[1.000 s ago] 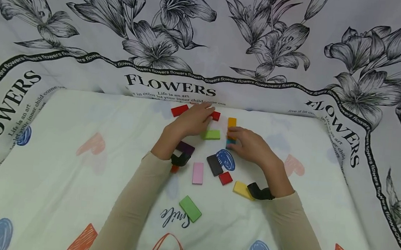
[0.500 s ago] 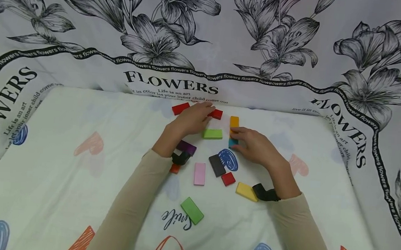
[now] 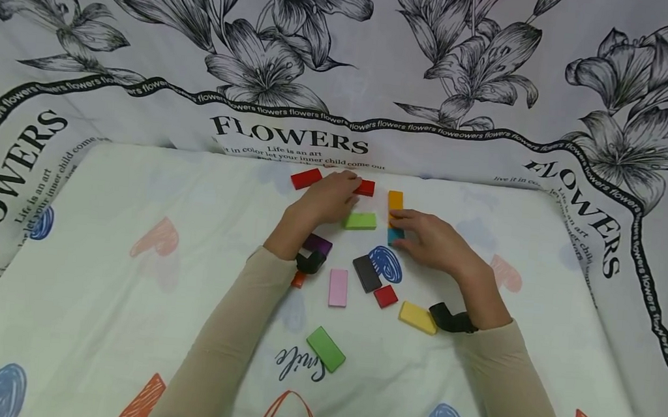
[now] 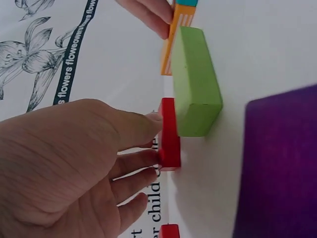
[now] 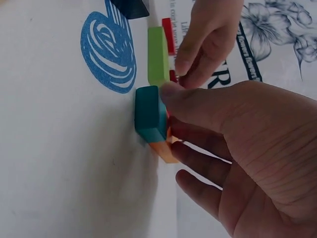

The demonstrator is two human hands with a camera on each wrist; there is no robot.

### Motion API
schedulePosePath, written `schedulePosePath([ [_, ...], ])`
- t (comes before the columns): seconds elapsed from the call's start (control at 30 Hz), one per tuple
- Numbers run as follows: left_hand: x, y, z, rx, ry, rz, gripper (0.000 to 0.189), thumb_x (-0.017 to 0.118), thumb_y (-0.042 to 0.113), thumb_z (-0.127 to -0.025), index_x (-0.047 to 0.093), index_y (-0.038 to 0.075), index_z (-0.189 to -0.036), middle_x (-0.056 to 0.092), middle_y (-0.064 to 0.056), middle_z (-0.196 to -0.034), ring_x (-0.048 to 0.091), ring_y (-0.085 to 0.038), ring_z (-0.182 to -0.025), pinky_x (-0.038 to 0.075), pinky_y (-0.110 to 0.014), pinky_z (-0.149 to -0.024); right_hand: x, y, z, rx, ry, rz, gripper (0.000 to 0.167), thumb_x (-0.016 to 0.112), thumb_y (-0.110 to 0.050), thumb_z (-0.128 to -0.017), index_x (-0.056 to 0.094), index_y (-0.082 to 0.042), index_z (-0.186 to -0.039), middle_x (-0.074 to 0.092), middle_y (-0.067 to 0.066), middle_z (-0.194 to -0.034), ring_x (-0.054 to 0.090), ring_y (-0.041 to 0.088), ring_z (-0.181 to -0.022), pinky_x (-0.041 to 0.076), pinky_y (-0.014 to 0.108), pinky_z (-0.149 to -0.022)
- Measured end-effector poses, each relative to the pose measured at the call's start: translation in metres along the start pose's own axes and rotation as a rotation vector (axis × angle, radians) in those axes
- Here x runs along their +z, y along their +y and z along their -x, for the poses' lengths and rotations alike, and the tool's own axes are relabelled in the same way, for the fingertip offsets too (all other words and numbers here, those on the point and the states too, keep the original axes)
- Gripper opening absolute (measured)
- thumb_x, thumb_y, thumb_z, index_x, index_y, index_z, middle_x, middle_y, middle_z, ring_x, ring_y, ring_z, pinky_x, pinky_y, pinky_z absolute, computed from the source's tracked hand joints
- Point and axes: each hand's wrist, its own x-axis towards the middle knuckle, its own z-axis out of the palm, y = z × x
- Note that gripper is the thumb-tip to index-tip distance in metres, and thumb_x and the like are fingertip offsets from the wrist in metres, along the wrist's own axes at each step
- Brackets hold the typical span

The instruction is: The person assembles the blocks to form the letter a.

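Observation:
My left hand [image 3: 330, 198] touches a small red block [image 3: 366, 187] at the far side of the cloth; in the left wrist view the thumb and fingers [image 4: 133, 163] lie loosely against it. My right hand [image 3: 434, 239] is over a teal block [image 3: 394, 237] and an orange block [image 3: 395, 200] that sit in line. The right wrist view has its thumb at the end of the teal block [image 5: 148, 114], other fingers spread beside the orange block [image 5: 163, 151]. Between the hands lies a light green block [image 3: 360, 221]. Fingers partly hide the red and orange blocks.
Another red block [image 3: 306, 179] lies left of my left hand. Nearer me are purple [image 3: 317, 244], pink [image 3: 338, 288], black [image 3: 367, 274], red [image 3: 386, 296], yellow [image 3: 417, 318] and green [image 3: 325, 348] blocks. An orange-red block [image 3: 299, 279] shows partly beneath the left wrist strap.
The head view has shifted slightly. Both hands keep nearly the same places at the blocks, and no block has visibly moved against the cloth.

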Motion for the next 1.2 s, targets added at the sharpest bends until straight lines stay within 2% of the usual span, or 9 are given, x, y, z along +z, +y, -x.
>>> schedulePosePath([
  [0.23,0.001,0.002,0.0,0.008,0.019,0.001,0.052,0.057,0.021,-0.109,0.047,0.012,-0.16,0.046,-0.01,-0.167,0.042,-0.029,-0.157,0.035,-0.045,-0.13,0.002,0.0,-0.002,0.017,0.009,-0.018,0.044,0.069,-0.017,-0.103,0.063,-0.005,-0.145,0.056,0.012,-0.159,0.047,0.038,-0.153,0.039,0.056,-0.126],
  [0.4,0.0,0.003,0.0,0.017,0.075,-0.023,0.045,0.059,0.016,-0.108,0.058,0.013,-0.153,0.058,-0.01,-0.151,0.057,-0.029,-0.139,0.048,-0.042,-0.121,0.001,0.0,-0.001,-0.001,0.017,-0.018,0.043,0.068,-0.014,-0.103,0.063,-0.004,-0.145,0.056,0.013,-0.159,0.047,0.038,-0.152,0.039,0.056,-0.126],
  [0.57,-0.004,0.002,0.001,0.017,0.109,-0.033,0.04,0.059,0.014,-0.107,0.063,0.013,-0.147,0.063,-0.009,-0.14,0.061,-0.027,-0.126,0.053,-0.04,-0.112,-0.001,-0.002,-0.004,-0.019,0.019,-0.002,0.042,0.067,-0.012,-0.104,0.063,-0.003,-0.144,0.054,0.014,-0.161,0.047,0.039,-0.152,0.04,0.057,-0.125],
  [0.93,-0.004,-0.01,0.004,-0.006,0.139,0.004,0.04,0.059,0.013,-0.107,0.064,0.014,-0.147,0.065,-0.008,-0.14,0.062,-0.026,-0.129,0.051,-0.04,-0.116,-0.003,-0.005,-0.008,-0.022,0.021,0.0,0.039,0.066,-0.012,-0.104,0.065,-0.005,-0.142,0.055,0.012,-0.16,0.05,0.04,-0.15,0.042,0.058,-0.123],
  [1.2,-0.001,-0.006,0.002,0.003,0.125,0.005,0.043,0.059,0.015,-0.107,0.06,0.013,-0.15,0.064,-0.008,-0.148,0.059,-0.027,-0.138,0.049,-0.042,-0.119,0.0,-0.005,-0.004,0.028,0.013,0.025,0.041,0.067,-0.014,-0.103,0.065,-0.005,-0.143,0.057,0.014,-0.158,0.049,0.041,-0.15,0.042,0.059,-0.123],
])
